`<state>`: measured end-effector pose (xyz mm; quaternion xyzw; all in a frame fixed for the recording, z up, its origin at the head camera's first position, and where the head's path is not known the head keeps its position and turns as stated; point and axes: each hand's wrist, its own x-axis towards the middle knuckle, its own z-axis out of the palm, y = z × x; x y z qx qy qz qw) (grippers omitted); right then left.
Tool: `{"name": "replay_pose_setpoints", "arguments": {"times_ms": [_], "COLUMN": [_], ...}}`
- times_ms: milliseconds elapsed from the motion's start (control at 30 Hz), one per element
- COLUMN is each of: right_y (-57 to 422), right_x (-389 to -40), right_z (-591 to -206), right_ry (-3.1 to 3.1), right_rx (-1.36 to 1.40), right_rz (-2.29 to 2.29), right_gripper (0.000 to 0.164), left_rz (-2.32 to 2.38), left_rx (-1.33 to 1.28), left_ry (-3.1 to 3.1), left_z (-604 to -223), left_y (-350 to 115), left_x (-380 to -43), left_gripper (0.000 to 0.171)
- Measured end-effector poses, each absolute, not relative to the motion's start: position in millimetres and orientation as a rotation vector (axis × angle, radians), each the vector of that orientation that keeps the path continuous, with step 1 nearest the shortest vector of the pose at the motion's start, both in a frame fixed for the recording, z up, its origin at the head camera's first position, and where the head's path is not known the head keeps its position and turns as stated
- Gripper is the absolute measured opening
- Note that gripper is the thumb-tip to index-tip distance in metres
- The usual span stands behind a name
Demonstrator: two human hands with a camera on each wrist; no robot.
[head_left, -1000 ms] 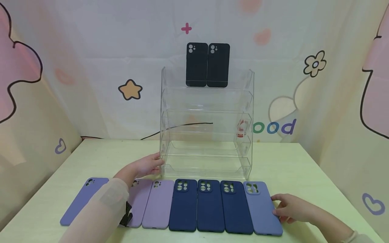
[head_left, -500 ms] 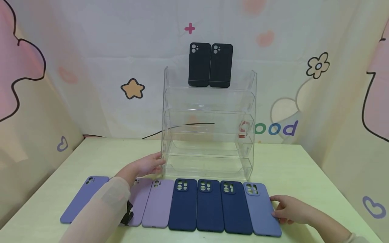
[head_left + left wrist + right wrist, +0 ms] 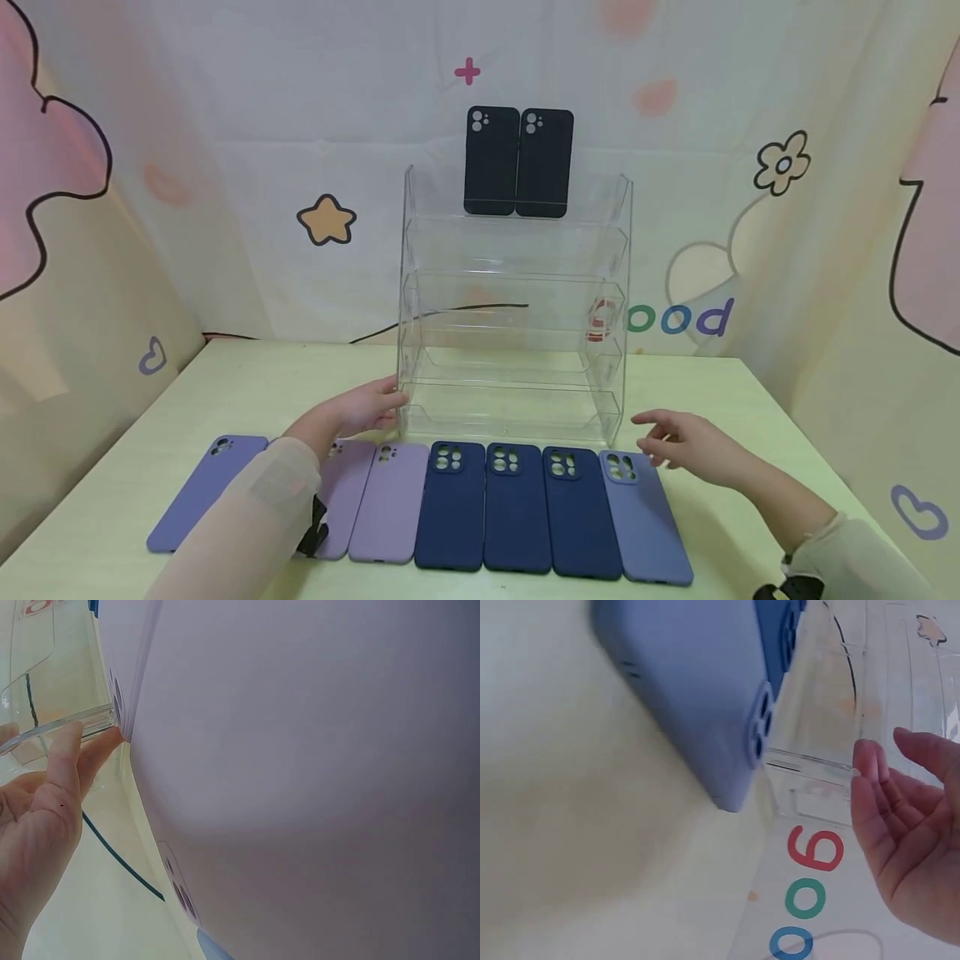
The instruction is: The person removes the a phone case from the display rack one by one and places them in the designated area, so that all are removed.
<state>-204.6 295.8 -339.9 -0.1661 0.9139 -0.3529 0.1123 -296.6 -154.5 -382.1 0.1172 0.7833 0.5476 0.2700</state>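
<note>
My left hand [image 3: 363, 408] holds the lower left side of a clear acrylic tiered rack [image 3: 513, 412]; in the left wrist view its thumb and fingers [image 3: 66, 761] lie on either side of the clear panel edge. My right hand [image 3: 686, 442] is off the table with loosely bent fingers and holds nothing. It hovers near the top right corner of a periwinkle phone case [image 3: 652, 529], beside the rack's lower right corner. Left of that case lie three navy phone cases [image 3: 517, 521]. Then come lavender phone cases [image 3: 390, 508], one partly covered by my left sleeve.
Two black phone cases [image 3: 491, 158] stand side by side in the rack's top tier. Another periwinkle case [image 3: 202, 500] lies at the far left, partly behind my left forearm. A patterned cloth [image 3: 300, 283] hangs behind the pale table [image 3: 697, 392].
My right hand has let go of the right-hand periwinkle case's edge and moved up and left toward the rack. My left hand stays on the rack, and the cases lie as before.
</note>
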Motion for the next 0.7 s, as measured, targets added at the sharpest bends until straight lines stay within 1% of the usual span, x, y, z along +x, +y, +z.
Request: {"name": "replay_pose_setpoints", "arguments": {"times_ms": [333, 700], "right_y": [281, 264], "right_x": [-234, -260], "right_z": [-318, -288], "right_ry": [2.677, 2.69], "right_rx": [-0.579, -0.536], "right_rz": [-1.213, -1.345], "right_gripper": [0.044, 0.047], "left_rz": [1.483, 1.483], "left_rx": [0.314, 0.331], "left_ry": [2.108, 2.107], "left_z": [-384, -382], "left_y": [-154, -154], "left_x": [-298, -296], "left_gripper": [0.056, 0.057]}}
